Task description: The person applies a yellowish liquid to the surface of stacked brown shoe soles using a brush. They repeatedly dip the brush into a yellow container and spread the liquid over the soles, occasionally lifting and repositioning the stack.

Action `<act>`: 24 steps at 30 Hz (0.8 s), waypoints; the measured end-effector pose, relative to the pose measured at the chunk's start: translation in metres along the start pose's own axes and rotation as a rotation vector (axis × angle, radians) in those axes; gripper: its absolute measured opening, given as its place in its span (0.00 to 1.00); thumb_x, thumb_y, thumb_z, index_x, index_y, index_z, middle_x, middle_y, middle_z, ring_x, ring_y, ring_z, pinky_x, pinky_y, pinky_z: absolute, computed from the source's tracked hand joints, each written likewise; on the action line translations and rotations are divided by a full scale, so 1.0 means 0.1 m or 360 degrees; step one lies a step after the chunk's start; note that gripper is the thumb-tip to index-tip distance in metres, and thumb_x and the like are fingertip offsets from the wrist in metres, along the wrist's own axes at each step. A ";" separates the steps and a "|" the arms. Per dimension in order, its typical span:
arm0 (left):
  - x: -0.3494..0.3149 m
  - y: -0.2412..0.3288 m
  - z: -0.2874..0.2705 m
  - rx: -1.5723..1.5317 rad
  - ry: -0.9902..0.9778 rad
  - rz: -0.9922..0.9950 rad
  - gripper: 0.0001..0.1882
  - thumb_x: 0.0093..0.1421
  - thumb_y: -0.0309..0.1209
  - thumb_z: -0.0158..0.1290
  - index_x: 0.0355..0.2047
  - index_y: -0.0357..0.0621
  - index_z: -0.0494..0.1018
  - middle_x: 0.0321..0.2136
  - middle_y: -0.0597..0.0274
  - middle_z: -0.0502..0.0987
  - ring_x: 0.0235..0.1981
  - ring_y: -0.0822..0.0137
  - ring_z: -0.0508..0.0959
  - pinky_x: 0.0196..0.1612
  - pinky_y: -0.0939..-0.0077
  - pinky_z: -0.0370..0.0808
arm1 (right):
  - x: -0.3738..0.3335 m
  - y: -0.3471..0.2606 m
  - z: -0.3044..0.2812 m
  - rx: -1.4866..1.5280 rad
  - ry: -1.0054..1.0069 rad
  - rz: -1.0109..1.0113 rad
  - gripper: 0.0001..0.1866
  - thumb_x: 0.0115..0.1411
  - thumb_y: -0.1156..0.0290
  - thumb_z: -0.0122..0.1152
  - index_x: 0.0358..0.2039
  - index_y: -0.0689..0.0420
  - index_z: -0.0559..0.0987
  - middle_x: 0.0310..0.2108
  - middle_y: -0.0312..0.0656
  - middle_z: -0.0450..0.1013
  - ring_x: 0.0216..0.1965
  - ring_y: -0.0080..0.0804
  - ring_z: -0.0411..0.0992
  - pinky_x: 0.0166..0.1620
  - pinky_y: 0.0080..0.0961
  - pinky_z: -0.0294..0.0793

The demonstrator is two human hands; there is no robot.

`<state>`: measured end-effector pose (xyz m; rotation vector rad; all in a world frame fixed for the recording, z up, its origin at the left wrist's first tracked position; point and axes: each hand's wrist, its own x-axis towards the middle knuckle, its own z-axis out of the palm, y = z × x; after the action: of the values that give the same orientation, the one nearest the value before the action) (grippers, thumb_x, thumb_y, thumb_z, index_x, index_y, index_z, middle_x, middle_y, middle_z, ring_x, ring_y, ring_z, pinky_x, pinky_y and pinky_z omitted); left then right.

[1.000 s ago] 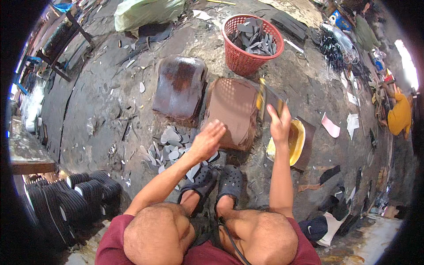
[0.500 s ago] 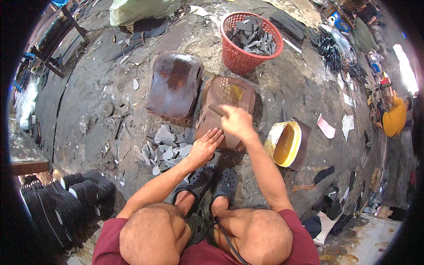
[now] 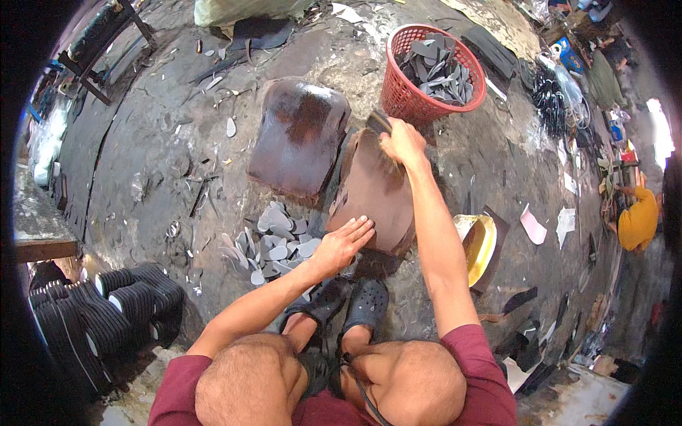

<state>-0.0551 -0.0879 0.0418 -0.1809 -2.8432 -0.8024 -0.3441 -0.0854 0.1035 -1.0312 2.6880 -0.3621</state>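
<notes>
My left hand lies with fingers stretched on the near left part of a brown sheet, which rests on the floor in front of my feet. My right hand is closed around a brush at the far edge of that sheet; the brush's working end is partly hidden by the fingers. Beside it on the left sits a stack of dark brown sheets with a glossy, wet-looking top. A yellow-and-white container with yellowish stuff inside stands right of my right forearm, which partly covers it.
A red basket full of grey cut pieces stands just beyond the sheet. Loose grey pieces lie left of my left hand. Black soles are stacked at lower left. A person in yellow is at far right.
My right hand has moved with the brush away from me to the sheet's far edge. My left hand stays on the near part. The view has shifted slightly.
</notes>
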 end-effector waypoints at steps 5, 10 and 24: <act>-0.03 0.00 0.08 0.0059 0.0068 0.0005 0.33 0.49 0.22 0.54 0.60 0.37 0.69 0.64 0.51 0.68 0.68 0.53 0.64 0.69 0.59 0.65 | 0.16 -0.29 -0.13 -0.0089 -0.0818 -0.0585 0.23 0.51 0.70 0.59 0.47 0.38 0.85 0.41 0.48 0.82 0.46 0.46 0.80 0.48 0.42 0.78; -0.02 -0.01 0.04 0.0011 0.0021 -0.0088 0.32 0.49 0.21 0.52 0.59 0.36 0.68 0.64 0.49 0.67 0.68 0.53 0.64 0.69 0.59 0.64 | -0.53 -0.53 0.03 -0.0019 -0.1120 -0.1005 0.29 0.42 0.75 0.57 0.45 0.33 0.86 0.39 0.46 0.82 0.39 0.43 0.81 0.44 0.36 0.79; 0.00 0.11 0.17 0.0212 0.0071 -0.0053 0.34 0.50 0.23 0.52 0.61 0.35 0.66 0.68 0.49 0.62 0.71 0.52 0.59 0.72 0.58 0.58 | -0.70 -0.14 0.12 -0.0155 -0.0388 -0.0629 0.20 0.57 0.64 0.60 0.52 0.42 0.80 0.38 0.50 0.81 0.42 0.52 0.80 0.46 0.50 0.78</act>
<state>-0.0558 -0.0693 0.0330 -0.0957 -2.8516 -0.6128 -0.2810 -0.0497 0.1061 -1.5318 2.2994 -0.1602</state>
